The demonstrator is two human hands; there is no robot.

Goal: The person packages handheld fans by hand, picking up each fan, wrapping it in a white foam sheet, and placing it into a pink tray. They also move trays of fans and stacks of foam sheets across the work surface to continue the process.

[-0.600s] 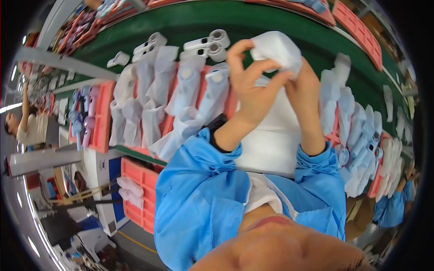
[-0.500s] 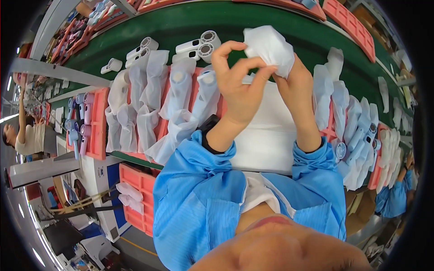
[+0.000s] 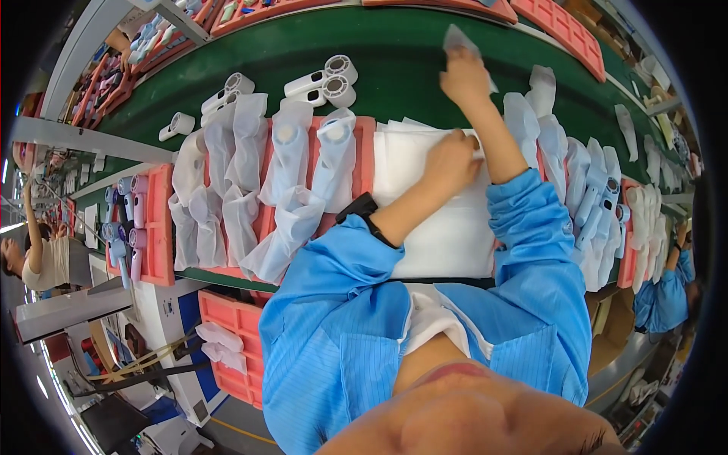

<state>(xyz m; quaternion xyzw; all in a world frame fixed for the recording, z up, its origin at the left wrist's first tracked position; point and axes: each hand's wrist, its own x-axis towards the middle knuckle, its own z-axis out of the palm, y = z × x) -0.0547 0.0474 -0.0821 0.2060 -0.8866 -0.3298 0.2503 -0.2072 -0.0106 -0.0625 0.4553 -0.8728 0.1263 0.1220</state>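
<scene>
My left hand (image 3: 453,164) lies on the stack of flat white bags (image 3: 432,243) in the middle, fingers curled at its upper right corner; what they pinch, if anything, is hidden. Stretched out over the green belt (image 3: 394,53), my right hand (image 3: 465,76) is closed on a thin translucent bag (image 3: 461,36), which sticks out beyond its fingers; whether anything is inside cannot be made out. Left of the stack, bagged handheld fans (image 3: 334,152) rest in a pink tray (image 3: 365,140). Several more bagged fans (image 3: 591,197) lie to the right.
Unbagged white handheld fans (image 3: 322,83) lie on the belt at the far left. A pink tray (image 3: 161,220) of coloured fans stands further left, and another pink tray (image 3: 250,364) lower down. Co-workers are at the left (image 3: 47,262) and right (image 3: 667,284) edges.
My hands have parted: the right has carried the translucent bag forward over the belt, while the left has come down onto the stack of white bags.
</scene>
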